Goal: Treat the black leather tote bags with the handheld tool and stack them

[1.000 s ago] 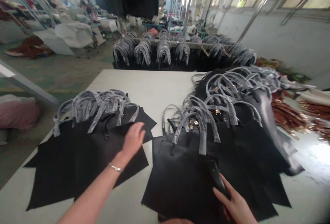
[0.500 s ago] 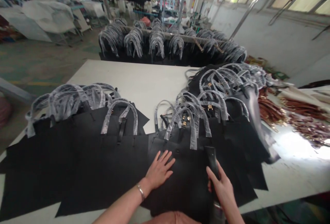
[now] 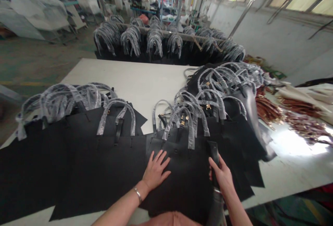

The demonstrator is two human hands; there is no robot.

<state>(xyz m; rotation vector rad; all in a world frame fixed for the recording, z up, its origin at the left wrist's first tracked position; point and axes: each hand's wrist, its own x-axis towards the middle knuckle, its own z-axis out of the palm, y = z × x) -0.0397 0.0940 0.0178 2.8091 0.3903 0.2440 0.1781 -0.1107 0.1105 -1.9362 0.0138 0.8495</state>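
My left hand [image 3: 156, 170] lies flat with fingers spread on a black bag panel [image 3: 179, 188]. Two arched handles in clear plastic wrap rise from this panel's top edge, one of them a wrapped handle [image 3: 191, 136]. At the panel's right side, my right hand [image 3: 223, 175] is closed around a long black strap-like piece [image 3: 213, 149]. It has a flat end with a small dot. A shiny band and a wider, greyish length show below the hand; I cannot tell its exact kind. Overlapping black panels [image 3: 104, 170] with wrapped handles spread to the left.
More black bag pieces [image 3: 234, 132] with wrapped handles and gold clasps overlap at the right. Brown straps [image 3: 267, 110] lie beyond them on the white table [image 3: 125, 77]. Behind the table, a metal rail [image 3: 166, 33] carries bunches of wrapped handles.
The whole scene has shifted slightly left and up in view. My right hand has moved up a little with the black piece; my left hand stays on the panel.
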